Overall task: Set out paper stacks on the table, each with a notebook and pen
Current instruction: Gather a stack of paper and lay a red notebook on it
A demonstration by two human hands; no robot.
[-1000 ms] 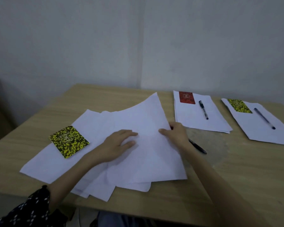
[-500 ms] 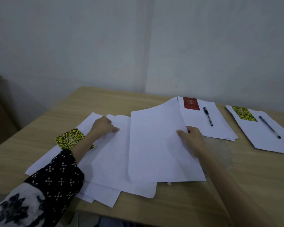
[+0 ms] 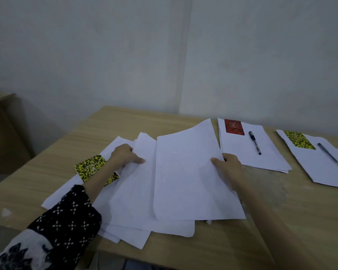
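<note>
Gripping opposite edges of the loose white sheets [image 3: 164, 191] spread on the tabletop [image 3: 281, 221], the left hand [image 3: 123, 155] and right hand [image 3: 227, 165] work beside a half-covered yellow notebook [image 3: 90, 166].

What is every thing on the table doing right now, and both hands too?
loose papers: spread untidily
top sheet: right edge pinched
left hand: gripping papers
right hand: pinching top sheet
near yellow notebook: flat, closed
red notebook: closed
capped pen: lying flat
far pen: lying flat
</note>
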